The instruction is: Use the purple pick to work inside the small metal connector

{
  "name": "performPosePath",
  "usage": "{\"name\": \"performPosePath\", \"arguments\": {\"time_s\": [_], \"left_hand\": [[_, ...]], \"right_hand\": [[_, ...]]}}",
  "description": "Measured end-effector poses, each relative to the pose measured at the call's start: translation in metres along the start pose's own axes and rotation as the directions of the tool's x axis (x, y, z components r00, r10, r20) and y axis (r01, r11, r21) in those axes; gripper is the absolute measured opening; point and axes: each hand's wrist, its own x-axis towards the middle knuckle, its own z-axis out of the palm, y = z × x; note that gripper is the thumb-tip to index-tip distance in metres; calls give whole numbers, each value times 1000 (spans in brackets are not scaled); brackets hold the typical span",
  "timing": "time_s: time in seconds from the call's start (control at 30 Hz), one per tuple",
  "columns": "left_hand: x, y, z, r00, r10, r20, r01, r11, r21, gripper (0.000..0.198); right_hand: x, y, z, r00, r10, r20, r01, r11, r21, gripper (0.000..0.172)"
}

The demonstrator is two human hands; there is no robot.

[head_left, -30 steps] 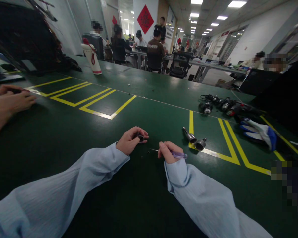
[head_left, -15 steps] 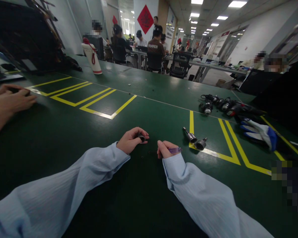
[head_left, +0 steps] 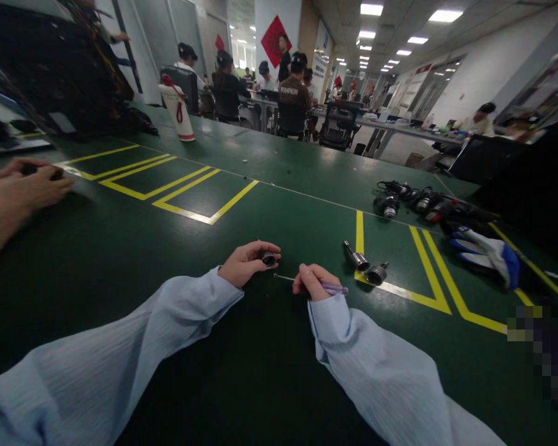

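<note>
My left hand (head_left: 248,263) is closed around a hole saw (head_left: 268,259), a dark metal cup with its open end turned to the right. In my right hand (head_left: 314,282) is a slim screwdriver (head_left: 335,289) with a clear purple handle, gripped between thumb and fingers. Its thin shaft points left, the tip just below the hole saw and apart from it, with a tiny bit of something at the end. A tiny dark ring (head_left: 267,296) lies on the green table below my left hand. Two more hole saws (head_left: 359,260) with shanks lie to the right.
Power tools (head_left: 390,204) and a blue-white glove (head_left: 488,251) lie at the right. A white bottle (head_left: 177,111) stands far left. A co-worker's hands (head_left: 25,186) hold something dark at the left edge. Yellow tape (head_left: 190,215) marks the table (head_left: 242,384).
The screwdriver's tip has come up closer to the hole saw, and its shaft shows more clearly. The hole saw's open end faces me a little more. The view has shifted slightly.
</note>
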Motion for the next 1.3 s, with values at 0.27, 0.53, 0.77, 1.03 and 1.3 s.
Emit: {"name": "performPosePath", "arguments": {"time_s": [0.27,0.53,0.77,1.03,1.3], "left_hand": [[-1,2,-1,999,33,-6,-32,995,93,36],[-2,5,2,998,58,18,-60,988,144,32],[-2,0,8,994,64,-85,-52,988,144,20],[-2,-1,11,989,47,-139,-24,987,159,18],[-3,0,9,992,72,-102,-47,973,224,22]], "right_hand": [[-3,4,3,966,-245,79,254,959,-128,14],[0,10,8,918,-393,48,393,888,-238,15],[-1,8,10,872,-478,108,487,821,-299,15],[-3,4,9,823,-550,143,562,750,-348,17],[-4,4,11,797,-583,159,597,721,-351,17]]}}
